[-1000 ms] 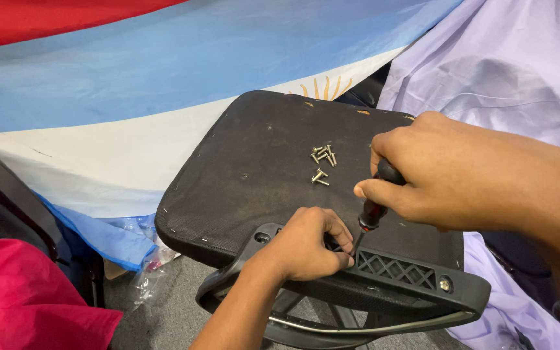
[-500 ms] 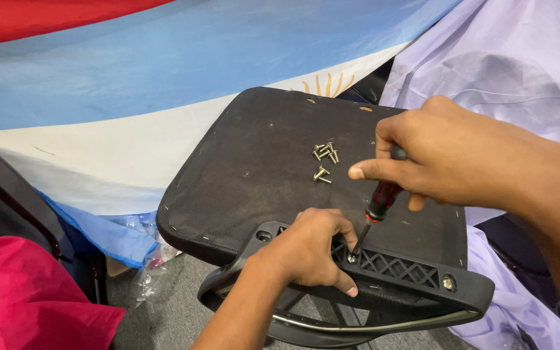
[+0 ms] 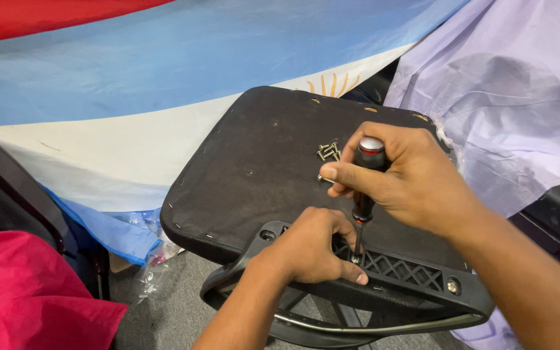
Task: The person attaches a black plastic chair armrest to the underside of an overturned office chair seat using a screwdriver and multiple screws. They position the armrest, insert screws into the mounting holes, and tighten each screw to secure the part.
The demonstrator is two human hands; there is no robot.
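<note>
The right hand [image 3: 409,178] is wrapped around one screwdriver [image 3: 365,188], held upright so its tip meets the black plastic bracket [image 3: 416,275] lying across the upturned chair seat [image 3: 260,175]. The left hand [image 3: 309,249] presses closed on that bracket, seemingly to steady it. About six loose screws [image 3: 327,153] sit clustered on the seat, within reach

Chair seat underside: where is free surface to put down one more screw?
The dark seat underside is bare left of the loose screws, up to its left edge. It is crowded by the armrest bracket, where the left hand and right hand work the screwdriver.
</note>
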